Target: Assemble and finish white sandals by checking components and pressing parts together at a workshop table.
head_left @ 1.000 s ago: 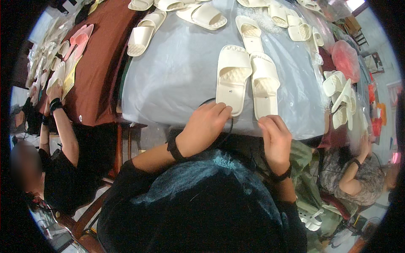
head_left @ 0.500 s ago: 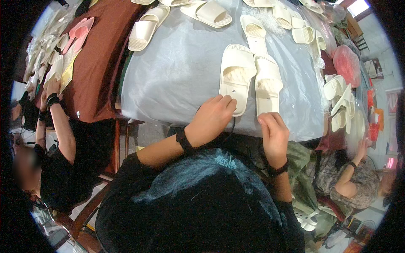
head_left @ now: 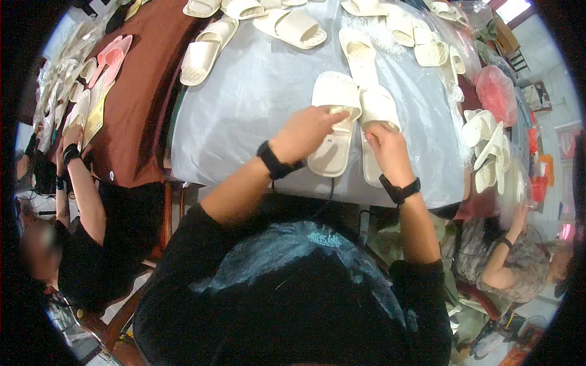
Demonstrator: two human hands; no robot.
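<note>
1. Centrally in the head view, a left cream-white moulded slipper (head_left: 329, 157) and a right cream-white moulded slipper (head_left: 378, 105) are laid side by side, soles down and toes pointed away from the wearer, on a desk (head_left: 244, 122) that is covered with shiny pale grey-blue sheeting.

2. The left hand (head_left: 302, 135) is placed across the left slipper, its fingertips brought to the opening under the broad strap. Whether its grip is clamped on the strap or only rested there cannot be told.

3. The right hand (head_left: 390, 154) is held over the right slipper, with thumb and fingers bunched close together at the strap's near edge. Its fingertips are partly hidden, so whether anything is pinched in that grip cannot be told.

4. Each wrist is circled by a black band.

5. Just beyond the pair, another cream-white slipper (head_left: 357, 50) is set; more cream-white slippers (head_left: 290, 27) are spread along the far side.

6. At the left, pink slippers (head_left: 113, 59) are seen near a dark brown cloth (head_left: 146, 91), and a pale slipper is handled by a co-worker in black.

7. At the right, a crumpled pink plastic bag (head_left: 495, 96) is seen.
</note>
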